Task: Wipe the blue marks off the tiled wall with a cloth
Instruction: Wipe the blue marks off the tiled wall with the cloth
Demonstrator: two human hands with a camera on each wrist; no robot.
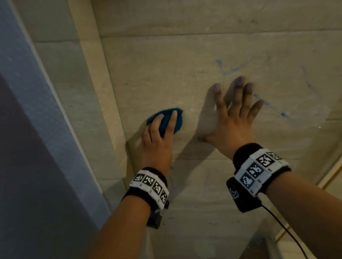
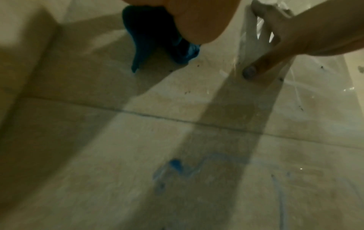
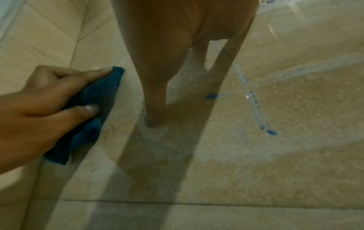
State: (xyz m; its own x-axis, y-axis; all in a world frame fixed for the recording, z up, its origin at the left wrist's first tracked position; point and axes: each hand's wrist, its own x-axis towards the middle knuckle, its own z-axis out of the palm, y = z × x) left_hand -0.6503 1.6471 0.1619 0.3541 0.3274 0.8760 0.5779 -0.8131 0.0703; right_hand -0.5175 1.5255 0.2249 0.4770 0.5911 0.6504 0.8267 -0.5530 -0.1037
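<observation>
Pressing the bunched blue cloth (image 1: 166, 122) against the tiled wall (image 1: 182, 59) under curled fingers, the left hand (image 1: 158, 138) sat at nine o'clock of the spread-fingered right hand (image 1: 232, 116), while blue marks (image 1: 232, 66) at twelve and three o'clock remained unwiped.

Teal-blue cloth (image 1: 166, 119), beige tiled wall (image 1: 183, 69), smeared blue marks (image 1: 232, 67)
</observation>
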